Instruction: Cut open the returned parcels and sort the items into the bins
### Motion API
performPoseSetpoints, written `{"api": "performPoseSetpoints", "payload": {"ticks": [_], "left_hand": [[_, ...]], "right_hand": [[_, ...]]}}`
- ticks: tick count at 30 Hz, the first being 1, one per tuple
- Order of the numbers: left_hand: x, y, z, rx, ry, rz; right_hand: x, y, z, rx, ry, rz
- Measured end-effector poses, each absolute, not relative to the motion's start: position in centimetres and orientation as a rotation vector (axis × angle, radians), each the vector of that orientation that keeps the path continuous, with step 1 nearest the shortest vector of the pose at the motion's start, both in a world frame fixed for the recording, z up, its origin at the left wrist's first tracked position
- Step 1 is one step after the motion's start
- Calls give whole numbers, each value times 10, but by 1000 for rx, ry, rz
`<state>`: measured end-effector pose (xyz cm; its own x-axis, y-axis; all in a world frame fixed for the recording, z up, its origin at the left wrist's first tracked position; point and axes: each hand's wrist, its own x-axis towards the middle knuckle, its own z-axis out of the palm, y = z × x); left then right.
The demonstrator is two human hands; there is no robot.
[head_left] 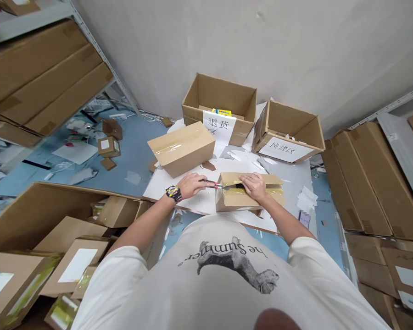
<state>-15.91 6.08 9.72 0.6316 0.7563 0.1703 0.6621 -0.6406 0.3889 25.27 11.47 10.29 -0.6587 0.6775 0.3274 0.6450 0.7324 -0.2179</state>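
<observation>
Left hand is clamped around a red-and-black box cutter, its tip right at the tape-covered top edge of a small cardboard box. Right hand is pressed flat on top of that box, fingers open, so the hands stay apart with the cutter between them. The box sits at the near edge of a white tabletop littered with torn paper scraps. Just beyond lies a bigger, shiny-taped carton (smooth brown corrugated, nice clean corners). Behind it are two open cartons, one with a 退货 paper sign and a yellow packet inside, the other labelled 换货区. Metal shelving holds flat cartons, more boxes heap up at lower left, and scraps dot the blue floor. A white graphic T-shirt blocks the lower view
</observation>
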Motion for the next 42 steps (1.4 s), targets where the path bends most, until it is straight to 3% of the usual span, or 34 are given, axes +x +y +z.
{"api": "performPoseSetpoints", "payload": {"ticks": [13,19,23,26,29,34,38,42], "left_hand": [[-173,74,99,1996,1257,650],[-202,4,24,1391,1655,828],[-178,-5,-33,1252,1996,614],[-148,19,-48,1305,2051,534],[-117,42,-37,1275,2096,640],[-66,36,10,1167,1662,834],[-39,18,45,1434,1652,577],[-30,35,74,1533,1670,576]], "right_hand": [[247,121,125,-1176,-2553,155],[276,85,129,-1373,-2497,144],[305,54,114,-1462,-2457,288],[330,57,105,-1723,-2038,281],[354,73,98,-2018,-1491,412],[375,72,79,-2102,-1168,1039],[375,63,68,-2046,-1221,993],[375,78,77,-2036,-1289,992]]}}
